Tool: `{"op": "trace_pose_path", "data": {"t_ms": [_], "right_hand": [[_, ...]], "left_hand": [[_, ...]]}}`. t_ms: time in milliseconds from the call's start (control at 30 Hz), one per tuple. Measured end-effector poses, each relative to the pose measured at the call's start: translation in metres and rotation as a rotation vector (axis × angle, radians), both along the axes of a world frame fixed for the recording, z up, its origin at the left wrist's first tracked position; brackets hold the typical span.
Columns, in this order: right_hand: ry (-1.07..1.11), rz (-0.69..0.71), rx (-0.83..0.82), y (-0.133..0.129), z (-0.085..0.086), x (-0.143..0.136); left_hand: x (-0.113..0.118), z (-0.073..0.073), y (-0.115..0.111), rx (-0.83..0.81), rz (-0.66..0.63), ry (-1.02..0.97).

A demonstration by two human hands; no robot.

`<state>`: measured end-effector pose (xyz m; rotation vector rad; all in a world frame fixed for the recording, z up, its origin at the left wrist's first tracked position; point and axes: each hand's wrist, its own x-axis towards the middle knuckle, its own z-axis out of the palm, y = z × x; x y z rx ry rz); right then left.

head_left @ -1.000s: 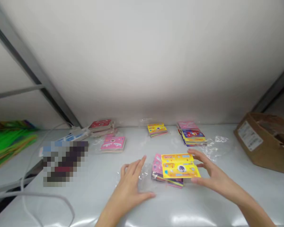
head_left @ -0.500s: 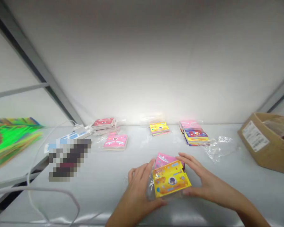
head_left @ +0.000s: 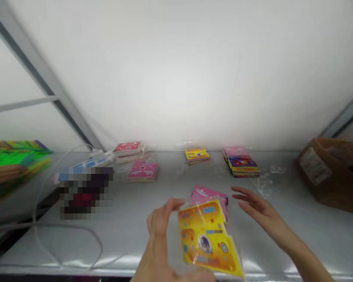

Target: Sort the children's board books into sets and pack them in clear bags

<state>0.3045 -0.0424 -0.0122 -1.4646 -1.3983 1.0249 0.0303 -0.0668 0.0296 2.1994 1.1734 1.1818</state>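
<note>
My left hand [head_left: 161, 243] grips a yellow printed card packet [head_left: 207, 239] by its left and lower edges, tilted up toward me; clear plastic shows along its edge. Behind it, a pink card [head_left: 210, 196] lies on the grey table [head_left: 120, 235], partly covered from view by the yellow packet. To the right, my right hand [head_left: 260, 211] hovers apart from both, fingers stretched out and holding nothing.
Along the wall are red cards [head_left: 128, 148], pink cards [head_left: 143, 172], a small yellow stack [head_left: 197, 155] and a mixed stack [head_left: 242, 164] beside crumpled plastic [head_left: 264, 184]. A cardboard box [head_left: 326, 176] stands right. A power strip [head_left: 85, 164] and white cable [head_left: 73, 226] lie left.
The yellow packet has lifted off the pink card and come closer to me in my left hand. My right hand has let go of it and moved away to the right.
</note>
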Motion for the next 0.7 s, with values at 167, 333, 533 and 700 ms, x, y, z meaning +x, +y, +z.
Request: {"op": "trace_pose_path", "data": {"t_ms": [167,333,533,700], "right_hand": [[-0.077,-0.078,0.016,0.005,-0.026,-0.002],[-0.138,-0.101,-0.008,0.006,-0.043,-0.007],[-0.233,-0.084,0.035,0.010,-0.047,-0.014],[-0.188,-0.085,0.060,0.014,-0.049,-0.016]], "left_hand": [[-0.006,-0.004,-0.003,-0.056,0.057,-0.056],[-0.008,0.003,-0.012,-0.073,0.094,-0.041],[-0.004,-0.016,-0.001,-0.112,0.221,0.262],[-0.004,-0.038,0.005,-0.117,0.192,0.434]]}}
